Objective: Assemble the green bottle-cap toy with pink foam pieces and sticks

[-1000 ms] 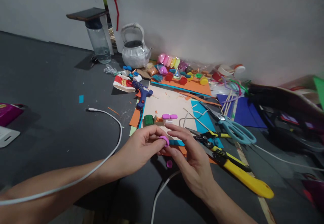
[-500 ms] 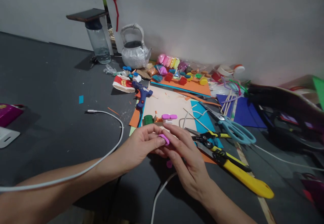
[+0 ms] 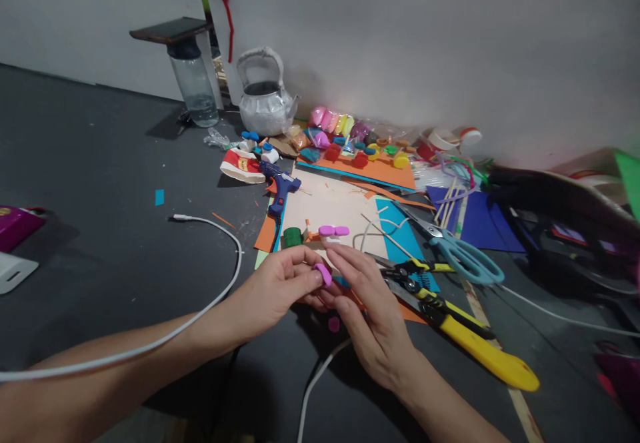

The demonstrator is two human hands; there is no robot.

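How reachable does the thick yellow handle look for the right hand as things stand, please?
Probably yes: the thick yellow handle lies on the table to the right of the right hand, and nothing appears to cover its grip.

Part of the purple clay piece (image 3: 325,274) is covered by the left hand's (image 3: 280,289) thumb, and the fingers curled behind it are partly hidden too. Can't tell if the right hand (image 3: 373,323) actually touches it. Both forearms get chopped by the frame, same with the white cable (image 3: 239,263) on the left and the purple packet (image 3: 17,229). The black bag (image 3: 545,216) is a smeary blur running off the right edge. Lettering on the red-and-white wrapper (image 3: 243,166)? Way too tiny to read.
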